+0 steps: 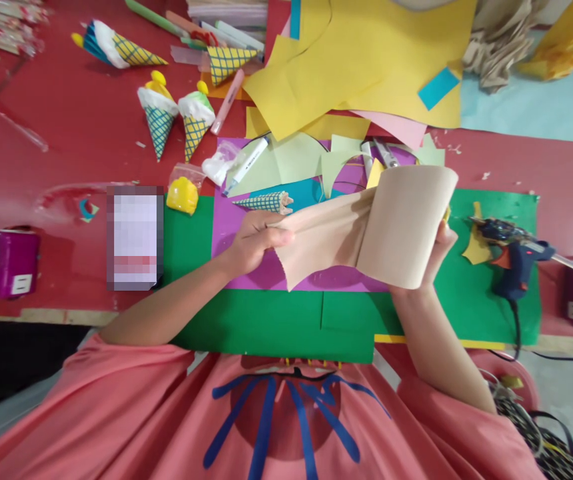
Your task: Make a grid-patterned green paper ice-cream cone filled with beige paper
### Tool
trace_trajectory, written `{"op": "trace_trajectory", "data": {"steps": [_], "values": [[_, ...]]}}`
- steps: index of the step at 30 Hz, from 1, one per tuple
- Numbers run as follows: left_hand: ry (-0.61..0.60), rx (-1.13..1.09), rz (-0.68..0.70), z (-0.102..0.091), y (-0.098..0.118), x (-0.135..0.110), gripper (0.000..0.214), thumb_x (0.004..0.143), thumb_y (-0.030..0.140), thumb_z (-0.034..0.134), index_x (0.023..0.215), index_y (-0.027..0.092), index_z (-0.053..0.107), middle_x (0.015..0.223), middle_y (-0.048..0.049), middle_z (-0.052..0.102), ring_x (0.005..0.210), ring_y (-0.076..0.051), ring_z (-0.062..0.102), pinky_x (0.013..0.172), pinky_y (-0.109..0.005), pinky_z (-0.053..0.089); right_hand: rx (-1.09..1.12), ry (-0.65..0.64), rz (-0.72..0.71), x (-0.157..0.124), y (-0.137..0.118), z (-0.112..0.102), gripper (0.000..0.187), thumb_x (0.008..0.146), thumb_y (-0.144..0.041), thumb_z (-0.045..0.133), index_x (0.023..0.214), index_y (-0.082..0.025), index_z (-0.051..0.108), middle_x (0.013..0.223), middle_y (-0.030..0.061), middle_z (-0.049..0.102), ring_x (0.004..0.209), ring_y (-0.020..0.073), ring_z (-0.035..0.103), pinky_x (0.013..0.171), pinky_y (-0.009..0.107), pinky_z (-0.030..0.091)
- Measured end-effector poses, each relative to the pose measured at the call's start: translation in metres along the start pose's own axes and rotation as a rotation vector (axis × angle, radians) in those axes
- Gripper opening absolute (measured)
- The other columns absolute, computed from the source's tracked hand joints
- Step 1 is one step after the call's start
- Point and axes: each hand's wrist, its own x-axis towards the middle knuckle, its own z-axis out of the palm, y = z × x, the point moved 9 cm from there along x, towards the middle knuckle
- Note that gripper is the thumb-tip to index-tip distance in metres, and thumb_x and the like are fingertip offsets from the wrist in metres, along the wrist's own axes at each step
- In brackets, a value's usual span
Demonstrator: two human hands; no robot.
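Observation:
A roll of beige tissue paper [401, 227] is held up over the purple and green sheets. My right hand [436, 257] grips the roll from its right side, with most of the fingers hidden behind it. The loose end of the paper stretches leftward, and my left hand [261, 240] pinches its corner between thumb and fingers. Just beyond my left hand lies a small paper cone [264, 202] with a blue grid pattern and tissue stuffed in its wide end.
Finished paper ice-cream cones [158, 113] lie at the back left. A glue gun [514, 263] with a cable rests at right on the green sheet [266, 323]. Yellow paper [366, 60], markers [247, 165], a bag of yellow clay [183, 195] and a phone [135, 240] are around.

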Motion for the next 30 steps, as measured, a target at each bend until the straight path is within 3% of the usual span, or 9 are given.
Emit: {"op": "trace_trajectory", "data": {"steps": [7, 10, 12, 14, 18, 23, 26, 28, 30], "values": [[-0.161, -0.119, 0.172, 0.011, 0.037, -0.012, 0.048, 0.083, 0.041, 0.058, 0.051, 0.019, 0.031, 0.049, 0.0032, 0.029, 0.043, -0.008, 0.029, 0.044, -0.027, 0.021, 0.04, 0.015, -0.026, 0.013, -0.007, -0.016, 0.036, 0.067, -0.04, 0.067, 0.096, -0.019, 0.068, 0.092, 0.0053, 0.075, 0.08, 0.0207, 0.072, 0.073, 0.032, 0.061], [-0.144, -0.099, 0.217, 0.005, 0.047, -0.012, 0.042, 0.086, 0.04, 0.055, 0.054, 0.019, 0.037, 0.05, 0.0033, 0.033, 0.044, -0.008, 0.031, 0.044, -0.028, 0.019, 0.193, -0.059, -0.096, 0.019, -0.035, -0.02, 0.054, 0.066, -0.043, 0.066, 0.111, -0.014, 0.064, 0.115, 0.015, 0.068, 0.089, 0.0245, 0.071, 0.071, 0.031, 0.06], [-0.288, -0.001, 0.263, 0.018, 0.049, -0.01, 0.038, 0.085, 0.03, 0.054, 0.054, 0.018, 0.036, 0.051, 0.0041, 0.031, 0.046, -0.007, 0.032, 0.044, -0.026, 0.02, 0.24, -0.044, -0.131, 0.018, -0.055, -0.024, 0.045, 0.079, -0.042, 0.052, 0.113, -0.016, 0.065, 0.127, 0.0146, 0.062, 0.103, 0.027, 0.068, 0.076, 0.034, 0.058], [-0.413, 0.047, 0.237, 0.032, 0.043, -0.007, 0.037, 0.083, 0.023, 0.054, 0.053, 0.017, 0.033, 0.05, 0.0052, 0.031, 0.046, -0.005, 0.03, 0.045, -0.024, 0.021, 0.14, -0.049, -0.271, 0.015, -0.082, -0.023, 0.042, 0.087, -0.037, 0.037, 0.107, -0.016, 0.068, 0.131, 0.0106, 0.06, 0.117, 0.0289, 0.063, 0.086, 0.037, 0.054], [-0.594, 0.298, 0.184, 0.057, 0.024, -0.007, 0.033, 0.083, 0.023, 0.047, 0.055, 0.018, 0.03, 0.052, 0.0055, 0.032, 0.049, -0.006, 0.033, 0.048, -0.023, 0.024, -0.413, -0.14, -0.508, 0.04, -0.115, -0.005, 0.026, 0.08, -0.019, 0.046, 0.084, -0.021, 0.072, 0.121, -0.0011, 0.066, 0.124, 0.0293, 0.057, 0.098, 0.039, 0.046], [-0.473, 0.674, 0.294, 0.056, 0.018, -0.006, 0.033, 0.085, 0.029, 0.047, 0.056, 0.018, 0.036, 0.05, 0.0054, 0.039, 0.048, -0.007, 0.037, 0.05, -0.024, 0.025, -0.848, 0.03, -0.91, 0.118, -0.141, -0.023, 0.047, 0.079, -0.006, 0.048, 0.126, -0.01, 0.055, 0.134, 0.0122, 0.055, 0.127, 0.029, 0.053, 0.104, 0.041, 0.044], [-0.324, 0.843, 0.342, 0.045, 0.017, -0.003, 0.029, 0.086, 0.039, 0.052, 0.065, 0.019, 0.049, 0.052, 0.0052, 0.047, 0.049, -0.009, 0.044, 0.05, -0.024, 0.026, -1.079, 0.051, -0.632, 0.173, -0.116, -0.047, 0.074, 0.075, -0.004, 0.062, 0.141, -0.009, 0.029, 0.143, 0.0238, 0.044, 0.123, 0.0253, 0.053, 0.102, 0.038, 0.047], [-0.209, 0.873, 0.44, 0.034, 0.027, -0.001, 0.023, 0.086, 0.038, 0.053, 0.072, 0.02, 0.054, 0.053, 0.0055, 0.05, 0.05, -0.01, 0.048, 0.051, -0.024, 0.031, -1.189, 0.156, -0.562, 0.174, -0.109, -0.06, 0.076, 0.078, -0.011, 0.064, 0.143, -0.008, 0.024, 0.146, 0.0276, 0.036, 0.131, 0.0305, 0.046, 0.107, 0.045, 0.04], [-0.049, 0.841, 0.594, 0.017, 0.045, -0.003, 0.014, 0.087, 0.029, 0.049, 0.076, 0.021, 0.055, 0.058, 0.0049, 0.054, 0.054, -0.011, 0.052, 0.056, -0.024, 0.038, -1.257, 0.297, -0.701, 0.142, -0.114, -0.057, 0.079, 0.081, -0.023, 0.065, 0.143, -0.004, 0.019, 0.152, 0.0316, 0.017, 0.145, 0.0384, 0.022, 0.115, 0.054, 0.022]]}}
